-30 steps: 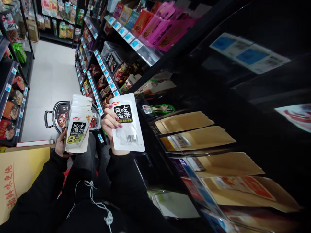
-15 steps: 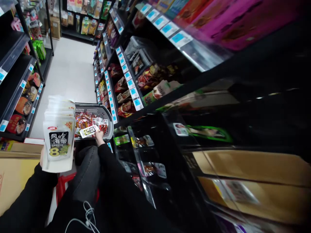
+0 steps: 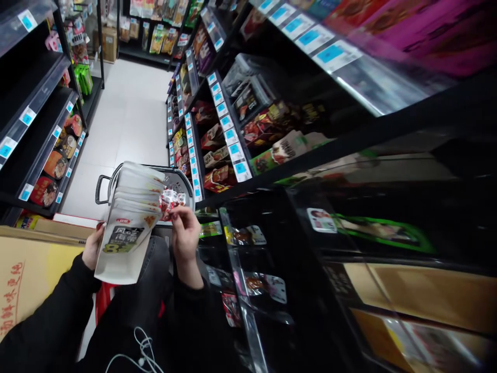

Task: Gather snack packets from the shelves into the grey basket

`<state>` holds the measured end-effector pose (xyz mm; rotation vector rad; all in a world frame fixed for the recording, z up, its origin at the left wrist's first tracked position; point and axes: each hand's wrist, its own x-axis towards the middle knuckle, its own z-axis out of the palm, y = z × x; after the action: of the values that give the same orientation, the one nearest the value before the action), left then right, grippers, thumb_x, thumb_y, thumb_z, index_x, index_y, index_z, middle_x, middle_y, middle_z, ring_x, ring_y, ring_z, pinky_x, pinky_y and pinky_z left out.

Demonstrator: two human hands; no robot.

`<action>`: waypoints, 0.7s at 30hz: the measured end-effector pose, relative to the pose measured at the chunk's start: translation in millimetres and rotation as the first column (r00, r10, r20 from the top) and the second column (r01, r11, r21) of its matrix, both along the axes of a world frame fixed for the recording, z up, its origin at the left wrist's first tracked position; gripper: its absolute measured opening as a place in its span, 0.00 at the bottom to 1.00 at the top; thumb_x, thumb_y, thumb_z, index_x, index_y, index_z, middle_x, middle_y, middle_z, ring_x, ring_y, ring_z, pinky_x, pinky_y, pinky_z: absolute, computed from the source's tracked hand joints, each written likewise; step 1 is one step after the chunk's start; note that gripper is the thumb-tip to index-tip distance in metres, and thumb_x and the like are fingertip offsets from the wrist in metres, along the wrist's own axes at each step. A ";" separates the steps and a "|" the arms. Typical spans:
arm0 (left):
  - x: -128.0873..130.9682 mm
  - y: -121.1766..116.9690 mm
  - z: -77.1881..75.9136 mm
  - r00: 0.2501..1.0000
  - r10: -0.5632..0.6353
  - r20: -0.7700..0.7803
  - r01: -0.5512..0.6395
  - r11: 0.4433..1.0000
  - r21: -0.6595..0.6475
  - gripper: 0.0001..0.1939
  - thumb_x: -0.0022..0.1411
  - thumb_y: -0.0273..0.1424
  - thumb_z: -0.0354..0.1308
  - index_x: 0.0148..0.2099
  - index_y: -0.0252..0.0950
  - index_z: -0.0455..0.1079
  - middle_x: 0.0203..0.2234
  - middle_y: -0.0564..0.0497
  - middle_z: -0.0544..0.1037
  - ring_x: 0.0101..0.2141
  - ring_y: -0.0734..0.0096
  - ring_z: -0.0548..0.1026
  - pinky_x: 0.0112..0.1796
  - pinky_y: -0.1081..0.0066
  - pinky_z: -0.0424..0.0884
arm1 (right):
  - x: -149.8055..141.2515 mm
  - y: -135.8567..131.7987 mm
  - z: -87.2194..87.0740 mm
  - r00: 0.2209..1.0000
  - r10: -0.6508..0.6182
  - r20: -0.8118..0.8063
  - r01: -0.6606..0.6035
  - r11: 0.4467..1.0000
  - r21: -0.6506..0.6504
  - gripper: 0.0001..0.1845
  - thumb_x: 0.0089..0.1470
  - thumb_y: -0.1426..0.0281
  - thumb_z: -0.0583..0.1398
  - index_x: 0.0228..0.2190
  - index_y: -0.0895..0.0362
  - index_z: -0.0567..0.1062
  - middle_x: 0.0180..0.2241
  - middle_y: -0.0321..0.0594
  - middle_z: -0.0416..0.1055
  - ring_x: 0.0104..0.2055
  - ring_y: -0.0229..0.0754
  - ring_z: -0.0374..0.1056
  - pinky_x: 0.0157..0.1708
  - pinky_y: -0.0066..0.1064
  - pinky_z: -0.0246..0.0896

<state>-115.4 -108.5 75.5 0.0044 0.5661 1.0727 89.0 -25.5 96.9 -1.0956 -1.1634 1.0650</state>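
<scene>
My left hand (image 3: 93, 247) grips the left side of a white snack box (image 3: 128, 267), tilted and packed with a row of upright white snack pouches (image 3: 135, 186). Dark Chinese lettering and a green 8 mark the front pouch. My right hand (image 3: 186, 235) is just right of the box, fingers curled in and thumb close to the index finger; whatever is between them cannot be made out. Beyond both hands, a grey shopping basket (image 3: 189, 192) holds small red and white packets (image 3: 170, 199). The box covers much of the basket.
Black shelves with price tags (image 3: 230, 135) line the right side, close to my right arm. Opposite stands another shelf unit (image 3: 42, 98) with round tubs. Cardboard boxes (image 3: 27, 280) lie at lower left. A pale floor aisle (image 3: 130, 109) runs ahead; a white cable (image 3: 143, 347) hangs over my lap.
My right hand has come back from over the basket to beside the box; the white packet it held no longer shows in it. The box has moved right and tilted. The view has shifted left.
</scene>
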 end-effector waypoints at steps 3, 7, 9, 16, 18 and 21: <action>6.9 8.0 2.7 1.000 0.030 -0.003 -0.030 0.999 0.016 0.22 0.58 0.40 0.54 0.48 0.30 0.73 0.43 0.40 0.78 0.54 0.47 0.68 0.56 0.50 0.59 | -13.5 -36.8 56.0 0.985 0.024 0.170 -0.066 0.968 0.243 0.08 0.50 0.66 0.63 0.34 0.54 0.71 0.32 0.37 0.68 0.35 0.39 0.64 0.37 0.33 0.60; 14.8 16.8 6.7 0.998 0.048 0.038 -0.051 0.993 0.103 0.23 0.58 0.40 0.52 0.50 0.29 0.72 0.45 0.39 0.77 0.55 0.48 0.66 0.58 0.50 0.55 | -29.3 -49.7 88.6 0.908 -0.149 0.391 0.019 0.948 0.318 0.09 0.48 0.67 0.65 0.31 0.54 0.71 0.30 0.36 0.67 0.34 0.39 0.63 0.35 0.31 0.58; 17.3 19.8 7.8 0.998 0.036 0.057 -0.044 0.988 0.148 0.23 0.59 0.40 0.52 0.50 0.30 0.72 0.45 0.40 0.77 0.54 0.48 0.68 0.57 0.50 0.56 | -33.3 -50.4 91.7 0.865 -0.203 0.459 0.050 0.945 0.324 0.08 0.49 0.65 0.64 0.31 0.55 0.71 0.29 0.36 0.68 0.33 0.39 0.64 0.35 0.32 0.58; 18.7 26.1 7.6 0.997 0.059 0.057 -0.067 0.988 0.140 0.21 0.62 0.38 0.50 0.49 0.31 0.73 0.45 0.42 0.78 0.48 0.57 0.74 0.52 0.60 0.65 | -42.8 -56.8 85.7 0.770 -0.383 0.510 0.183 0.899 0.398 0.13 0.49 0.63 0.63 0.34 0.57 0.70 0.31 0.39 0.70 0.33 0.41 0.64 0.38 0.34 0.57; 19.6 27.1 8.3 0.997 0.062 0.047 -0.067 0.990 0.121 0.20 0.62 0.39 0.51 0.48 0.30 0.73 0.44 0.42 0.78 0.48 0.55 0.74 0.53 0.59 0.65 | -45.4 -56.0 84.0 0.733 -0.406 0.546 0.184 0.891 0.416 0.13 0.49 0.61 0.63 0.33 0.57 0.70 0.32 0.41 0.69 0.36 0.43 0.63 0.40 0.35 0.55; 22.5 28.3 10.9 0.995 0.084 0.050 -0.089 0.990 0.113 0.21 0.62 0.38 0.51 0.49 0.30 0.73 0.42 0.40 0.79 0.49 0.52 0.73 0.53 0.56 0.63 | -50.8 -54.0 81.5 0.728 -0.373 0.575 0.213 0.920 0.328 0.16 0.47 0.60 0.64 0.33 0.57 0.70 0.34 0.42 0.68 0.38 0.45 0.62 0.40 0.35 0.54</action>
<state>-92.8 -80.1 86.4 0.0570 0.4669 1.1862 38.3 -79.5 178.5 -1.4358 -1.5259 0.2725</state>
